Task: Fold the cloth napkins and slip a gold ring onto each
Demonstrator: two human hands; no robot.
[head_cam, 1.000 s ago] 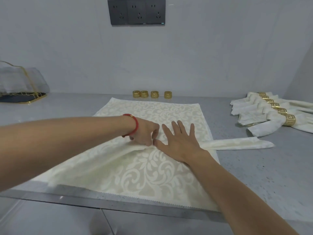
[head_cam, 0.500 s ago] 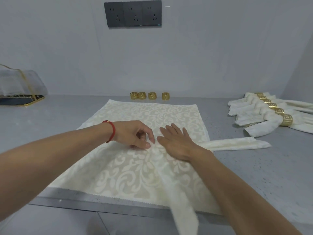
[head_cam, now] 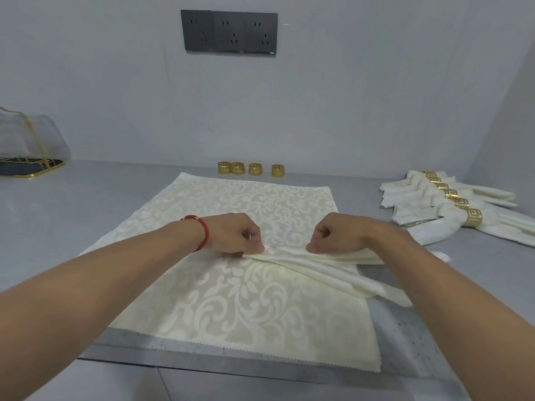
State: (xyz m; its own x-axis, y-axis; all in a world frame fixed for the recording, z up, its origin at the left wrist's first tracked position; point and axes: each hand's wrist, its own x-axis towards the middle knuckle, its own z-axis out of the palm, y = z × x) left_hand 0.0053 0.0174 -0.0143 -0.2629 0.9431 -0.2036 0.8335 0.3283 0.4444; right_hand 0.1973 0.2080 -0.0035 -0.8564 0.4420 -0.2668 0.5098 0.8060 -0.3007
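Both hands are down on the work, mid-counter. The left hand (head_cam: 236,234), red bracelet (head_cam: 202,231) at the wrist, pinches the pointed end of the folded napkin (head_cam: 312,263) between thumb and fingertips. The right hand (head_cam: 333,234) sits just beside it, fingers curled down onto the same pleated strip, apparently gripping it. That strip lies on top of a flat patterned napkin (head_cam: 231,302) spread from the counter's front edge toward the back, and its long axis runs from the left hand's pinch out toward the counter's right edge, tails trailing off the flat cloth under the right forearm. So the narrow tip sits at the left hand, the free length on the right-hand side.

The loose gold rings (head_cam: 254,169) wait in a row at the back edge, straight beyond both hands, roughly equally reachable. The finished napkins (head_cam: 434,204) stack up at the back right corner, each already ringed. I'd judge the fold is nearly gathered, ring next.
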